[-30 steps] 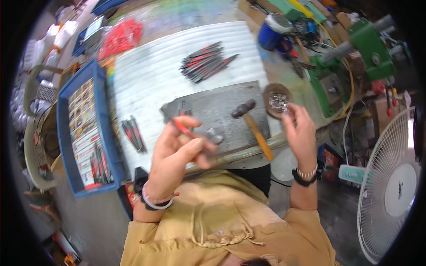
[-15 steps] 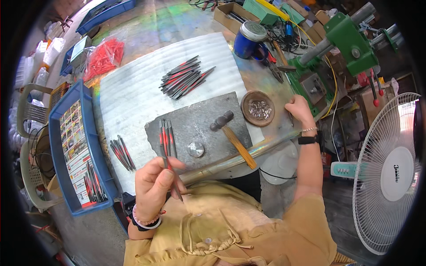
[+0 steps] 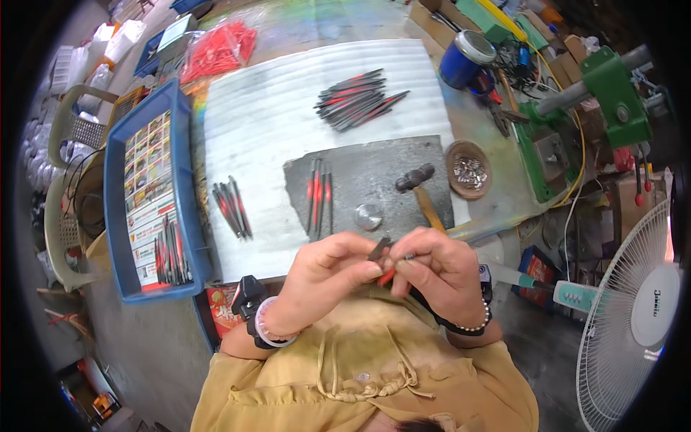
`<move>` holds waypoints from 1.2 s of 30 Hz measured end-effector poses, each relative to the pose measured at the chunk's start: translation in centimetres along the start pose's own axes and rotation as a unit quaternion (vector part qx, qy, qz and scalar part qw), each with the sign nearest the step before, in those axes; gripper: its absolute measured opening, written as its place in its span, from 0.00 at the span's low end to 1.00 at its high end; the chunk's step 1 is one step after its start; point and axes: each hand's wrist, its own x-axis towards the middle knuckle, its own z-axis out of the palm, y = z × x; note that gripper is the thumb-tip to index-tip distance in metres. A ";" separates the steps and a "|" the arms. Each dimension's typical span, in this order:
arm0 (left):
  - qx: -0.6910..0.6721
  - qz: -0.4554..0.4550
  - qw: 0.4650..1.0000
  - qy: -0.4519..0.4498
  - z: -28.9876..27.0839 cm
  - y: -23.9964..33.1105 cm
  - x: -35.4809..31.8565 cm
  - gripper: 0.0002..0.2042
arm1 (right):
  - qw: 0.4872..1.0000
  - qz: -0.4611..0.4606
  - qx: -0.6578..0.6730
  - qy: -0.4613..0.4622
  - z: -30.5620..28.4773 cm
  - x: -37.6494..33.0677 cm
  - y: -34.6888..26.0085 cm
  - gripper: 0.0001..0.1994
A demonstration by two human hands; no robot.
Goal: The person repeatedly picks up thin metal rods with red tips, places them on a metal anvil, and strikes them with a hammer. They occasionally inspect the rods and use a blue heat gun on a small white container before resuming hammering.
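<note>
My left hand (image 3: pixel 327 270) pinches a slim black-and-red tool (image 3: pixel 386 276) in front of my chest, its flat dark end showing between the fingertips. Against it, my right hand (image 3: pixel 446 273) is closed in a pinch; a tiny bluish-grey bit peeks out at its fingertips, too small to name. Just beyond lies a dark stone slab (image 3: pixel 338 155), bearing several black-and-red tools (image 3: pixel 318 194), a round metal piece (image 3: pixel 368 216) and a hammer (image 3: pixel 425 198). My right hand hides the lower end of the hammer's wooden handle.
A bowl of small metal pieces (image 3: pixel 469 171) sits right of the slab. Behind it is a pile of black-and-red tools (image 3: pixel 356 101). A blue tray (image 3: pixel 113 209) stands left. Further right are a blue mug (image 3: pixel 461 63), a green press (image 3: pixel 612 101) and a fan (image 3: pixel 626 317).
My right hand has come from the table's right edge to meet my left at my chest. My left hand has moved right with the tool. The view has shifted, so the table appears further right.
</note>
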 end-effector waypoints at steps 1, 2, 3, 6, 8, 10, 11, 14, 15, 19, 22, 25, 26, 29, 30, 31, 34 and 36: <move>0.013 0.014 1.000 0.008 -0.2 0.0 -0.3 0.08 | 0.996 -0.063 -0.067 0.009 0.5 0.8 0.3 0.04; 0.026 0.029 0.999 0.015 -0.4 0.1 -0.5 0.08 | 0.984 -0.124 -0.127 0.021 1.0 1.4 0.7 0.04; 0.051 0.035 0.998 0.025 -0.6 0.1 -0.8 0.08 | 0.974 -0.168 -0.150 0.037 1.5 1.8 0.9 0.04; 0.106 0.053 0.992 0.035 -1.1 0.2 -1.5 0.08 | 0.977 -0.145 -0.157 0.003 2.3 2.0 1.2 0.04; 0.123 0.068 0.990 0.029 -1.3 0.2 -1.7 0.08 | 0.974 -0.136 -0.183 0.002 2.6 1.7 1.2 0.05; 0.106 0.075 0.991 0.020 -1.4 0.1 -1.8 0.08 | 0.972 -0.142 -0.189 0.006 2.8 1.6 1.3 0.05; 0.103 0.074 0.992 0.013 -1.6 0.2 -1.8 0.08 | 0.972 -0.145 -0.185 0.008 2.9 1.5 1.3 0.05; 0.074 0.075 0.994 -0.010 -1.8 0.3 -1.9 0.08 | 0.970 -0.172 -0.169 0.032 3.4 1.7 1.5 0.06; 0.051 0.075 0.996 -0.017 -1.8 0.3 -1.9 0.07 | 0.969 -0.185 -0.159 0.041 3.6 1.7 1.5 0.06; 0.043 0.088 0.995 -0.016 -1.8 0.5 -2.1 0.07 | 0.968 -0.192 -0.156 0.040 4.1 1.9 1.5 0.05; 0.093 0.107 0.990 -0.011 -1.9 0.7 -2.2 0.06 | 0.970 -0.179 -0.164 0.031 4.2 1.9 1.4 0.05; 0.157 0.089 0.984 -0.008 -2.3 1.0 -2.4 0.05 | 0.981 -0.125 -0.147 0.013 4.4 2.1 1.2 0.05; 0.139 0.058 0.988 -0.013 -2.4 1.1 -2.3 0.04 | 0.990 -0.091 -0.109 0.011 4.5 2.3 1.2 0.05; 0.092 -0.012 0.995 -0.022 -2.6 1.4 -2.1 0.05 | 0.998 0.056 0.012 0.012 4.6 2.7 1.0 0.06; 0.093 -0.037 0.995 -0.025 -2.7 1.6 -2.1 0.05 | 0.992 0.112 0.052 0.014 4.5 2.9 1.0 0.07; 0.102 -0.064 0.992 -0.023 -2.8 1.8 -2.0 0.06 | 0.988 0.132 0.078 0.016 4.5 3.2 1.2 0.07; 0.002 -0.115 0.993 -0.017 -2.7 2.3 -1.9 0.07 | 0.988 0.124 0.095 0.002 4.3 4.0 1.8 0.06; -0.033 -0.130 0.991 -0.024 -2.9 2.7 -1.8 0.07 | 0.988 0.117 0.102 -0.002 4.4 3.9 2.1 0.06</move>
